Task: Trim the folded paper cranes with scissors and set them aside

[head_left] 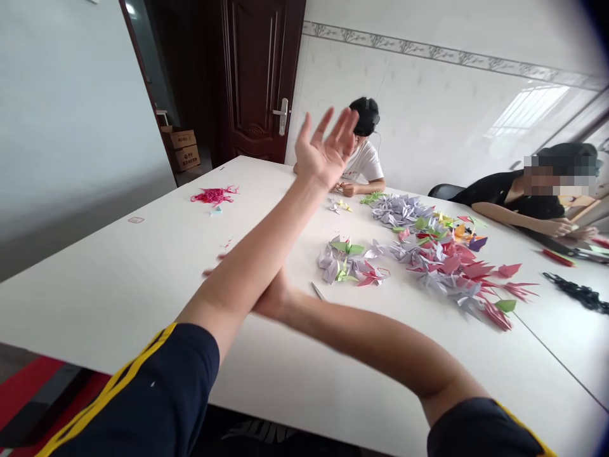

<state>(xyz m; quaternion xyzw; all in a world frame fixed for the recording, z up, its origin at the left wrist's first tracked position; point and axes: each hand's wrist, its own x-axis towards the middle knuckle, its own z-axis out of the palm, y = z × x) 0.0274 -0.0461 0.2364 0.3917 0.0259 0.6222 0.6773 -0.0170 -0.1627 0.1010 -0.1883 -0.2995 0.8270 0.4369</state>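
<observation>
Bright indoor light, window glare right, motion-blurred hands, dark curved corners

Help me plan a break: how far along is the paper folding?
Many lilac, red and green folded paper pieces lie on the white table, apparently done. The left hand is raised, open and empty; the right hand is mostly hidden behind the left forearm, its grip unclear. How many are left doesn't show. The person opposite in white has hands together, perhaps folding.
</observation>
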